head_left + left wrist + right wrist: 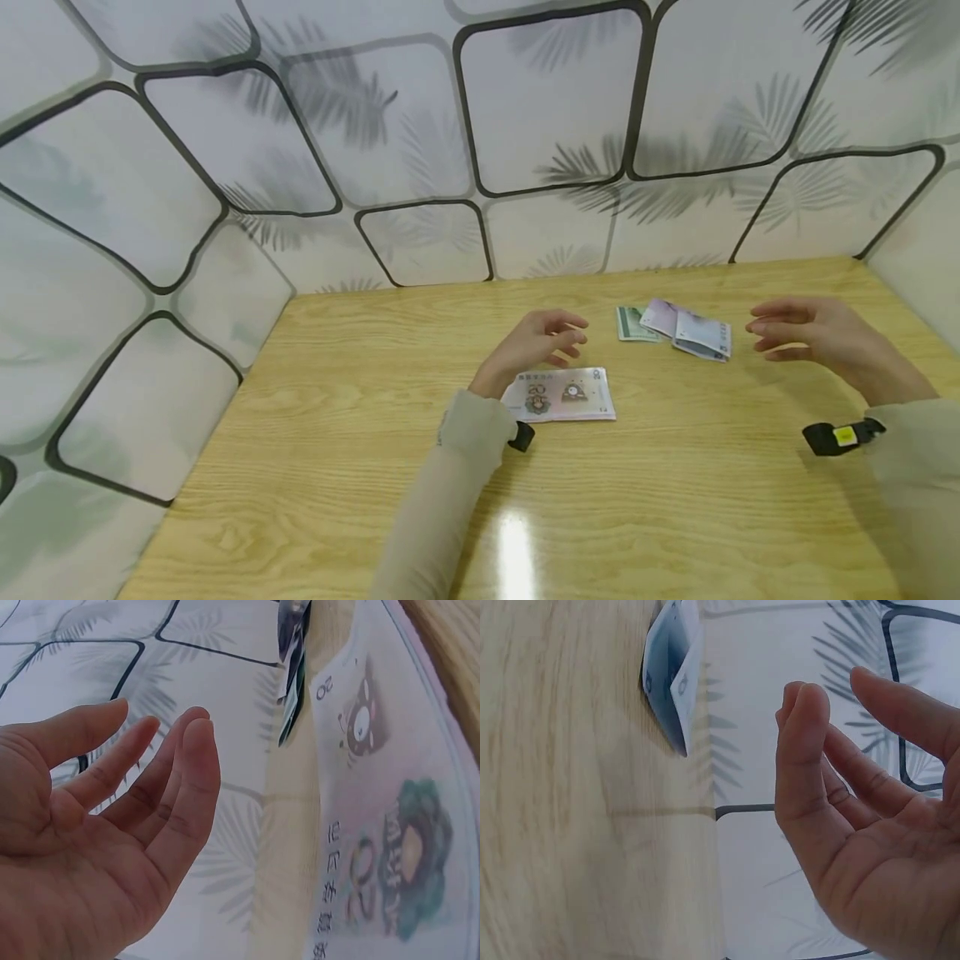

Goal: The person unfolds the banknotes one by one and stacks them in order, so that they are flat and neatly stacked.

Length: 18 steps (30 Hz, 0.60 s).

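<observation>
My left hand (pixel 531 346) hovers over the table with loosely bent fingers and holds nothing. Below it a flat play banknote (pixel 573 393) marked 20 lies on the wood, its left end hidden by my wrist. The left wrist view shows the same note (pixel 367 825) beside the hand (pixel 127 817). My right hand (pixel 832 337), fingers relaxed and nothing in them, is raised to the right of a folded bluish-white note (pixel 703 335). That note overlaps a purple note (pixel 660 317), which lies partly over a green note (pixel 632 325). In the right wrist view the folded note (pixel 673 679) gapes at its fold.
The light wooden table (pixel 337 417) meets a patterned wall covering (pixel 555 108) at the back and on both sides. Black wrist cameras sit on both cuffs, one at the left wrist (pixel 521 437) and one at the right (pixel 832 439).
</observation>
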{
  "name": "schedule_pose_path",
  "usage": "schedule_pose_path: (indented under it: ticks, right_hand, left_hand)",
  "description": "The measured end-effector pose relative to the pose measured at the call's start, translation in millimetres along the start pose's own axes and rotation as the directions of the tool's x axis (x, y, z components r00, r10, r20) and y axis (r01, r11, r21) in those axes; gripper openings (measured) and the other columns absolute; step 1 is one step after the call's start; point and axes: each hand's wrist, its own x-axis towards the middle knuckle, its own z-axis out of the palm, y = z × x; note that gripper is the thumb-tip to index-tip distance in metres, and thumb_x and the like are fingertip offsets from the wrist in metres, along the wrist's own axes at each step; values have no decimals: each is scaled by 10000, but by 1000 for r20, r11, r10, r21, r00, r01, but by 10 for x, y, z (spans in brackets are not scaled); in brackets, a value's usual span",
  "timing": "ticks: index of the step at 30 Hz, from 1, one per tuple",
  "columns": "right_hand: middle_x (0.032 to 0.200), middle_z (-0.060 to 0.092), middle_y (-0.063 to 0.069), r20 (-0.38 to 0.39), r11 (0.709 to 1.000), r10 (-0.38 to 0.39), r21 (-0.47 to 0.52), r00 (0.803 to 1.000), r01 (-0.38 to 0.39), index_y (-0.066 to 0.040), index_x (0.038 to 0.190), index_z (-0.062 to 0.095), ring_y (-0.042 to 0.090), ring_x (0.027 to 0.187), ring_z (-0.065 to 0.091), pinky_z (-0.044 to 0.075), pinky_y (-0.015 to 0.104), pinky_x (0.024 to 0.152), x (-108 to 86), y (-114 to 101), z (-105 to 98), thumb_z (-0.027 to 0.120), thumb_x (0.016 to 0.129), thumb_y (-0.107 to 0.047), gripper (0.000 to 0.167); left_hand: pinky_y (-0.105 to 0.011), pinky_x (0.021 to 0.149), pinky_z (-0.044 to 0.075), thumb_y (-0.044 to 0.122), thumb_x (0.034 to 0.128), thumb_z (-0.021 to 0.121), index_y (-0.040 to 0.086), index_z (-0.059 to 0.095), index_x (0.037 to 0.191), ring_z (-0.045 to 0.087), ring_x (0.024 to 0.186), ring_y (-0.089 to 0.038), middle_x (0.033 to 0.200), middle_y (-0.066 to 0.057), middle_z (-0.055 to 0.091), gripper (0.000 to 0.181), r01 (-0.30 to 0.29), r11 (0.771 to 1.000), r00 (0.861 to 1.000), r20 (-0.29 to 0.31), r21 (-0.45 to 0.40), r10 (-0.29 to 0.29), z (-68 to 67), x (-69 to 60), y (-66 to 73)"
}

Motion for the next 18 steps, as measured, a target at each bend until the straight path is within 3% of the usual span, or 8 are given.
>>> schedule_pose_path:
  ticks: [11,18]
  right_hand:
    - [993,699,-186,-5,999,31,33,1000,-31,-418,985,658,83,865,692,607,266,733,15,106,-39,592,1030,-53,374]
    - [1013,672,-174,10,999,47,0,999,-47,-169,1189,570,71,897,689,606,275,777,57,163,-35,595,1039,-107,164]
  left_hand:
    - [-356,828,611,60,1059,532,-59,561,1378,634,1103,-445,1277,-299,606,342,7,998,1000,18,-67,-5,141,144,68]
    - [-440,897,590,79,1053,555,-47,561,1386,639,1101,-419,1261,-270,620,356,22,994,999,40,-109,-17,238,277,98]
